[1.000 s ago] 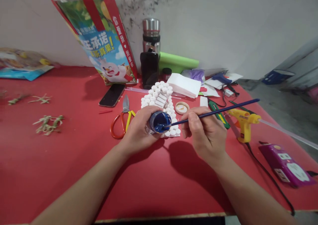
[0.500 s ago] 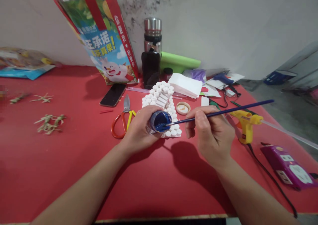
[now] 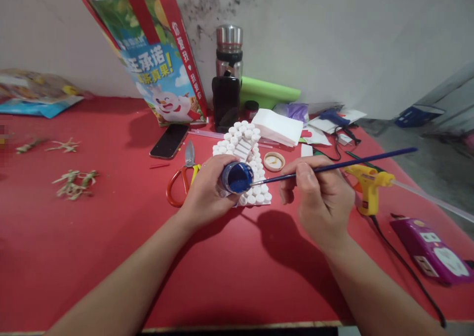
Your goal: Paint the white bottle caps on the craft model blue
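Observation:
My left hand (image 3: 209, 190) is wrapped round a small jar of blue paint (image 3: 238, 179), its open mouth tilted toward me. Between the fingers of my right hand (image 3: 322, 192) is a thin blue paintbrush (image 3: 355, 161), its tip at the right rim of the jar. Behind and below the jar lies a model covered in white round pieces (image 3: 259, 190), with pale steps (image 3: 242, 149) on it; the jar and my left hand hide part of it. A round lid (image 3: 274, 161) rests just right of the model.
Scissors (image 3: 179, 185) and a phone (image 3: 169, 141) lie left of the model. Farther back stand a bag (image 3: 163, 69), a steel bottle (image 3: 229, 42) and an upright phone (image 3: 225, 101). White tissues (image 3: 277, 127), a yellow glue gun (image 3: 369, 190) and a purple power strip (image 3: 431, 252) are to the right.
The brush has moved slightly right, its tip going from inside the jar to the rim. The jar is tilted a little differently in my left hand.

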